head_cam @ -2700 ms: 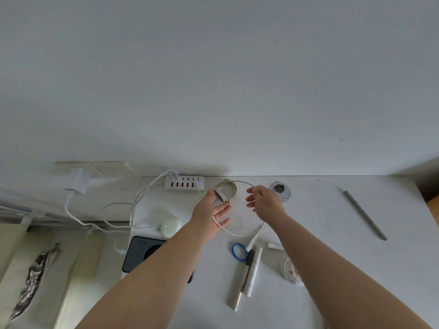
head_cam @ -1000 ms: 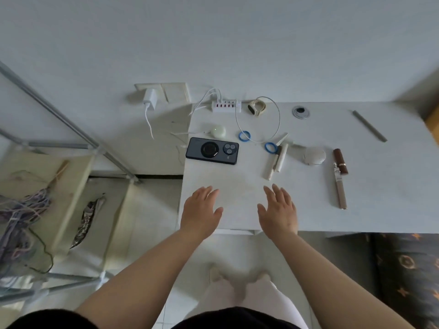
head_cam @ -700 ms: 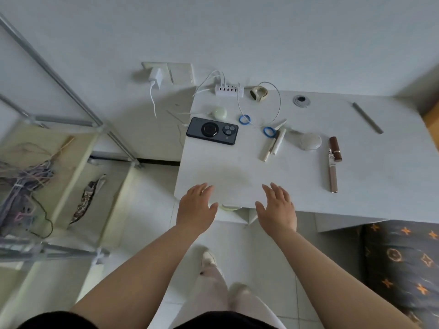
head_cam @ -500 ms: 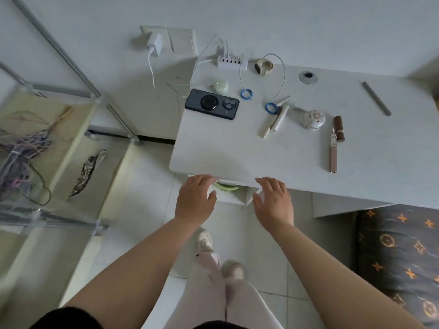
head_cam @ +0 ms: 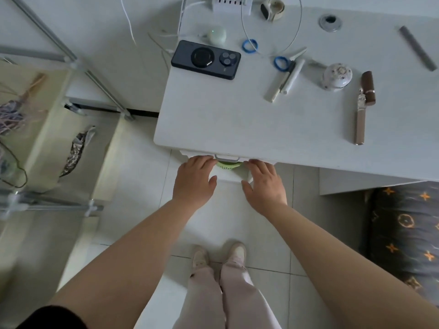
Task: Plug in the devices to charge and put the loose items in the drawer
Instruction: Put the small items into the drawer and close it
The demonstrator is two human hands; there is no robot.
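Drawer (head_cam: 226, 156) front under desk edge; both hands' fingers (head_cam: 200, 160) curled on it, flanking handle (head_cam: 226, 158)

text: none legible | labels: none | brands: none | numbers: none

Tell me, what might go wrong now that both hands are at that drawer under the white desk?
The left hand and right hand sit either side of the white drawer front, not on its handle, so a pull may slip or come out crooked. A jolt could roll the round white patterned pot or the loose white pens. The black phone lies near the white desk's left edge.
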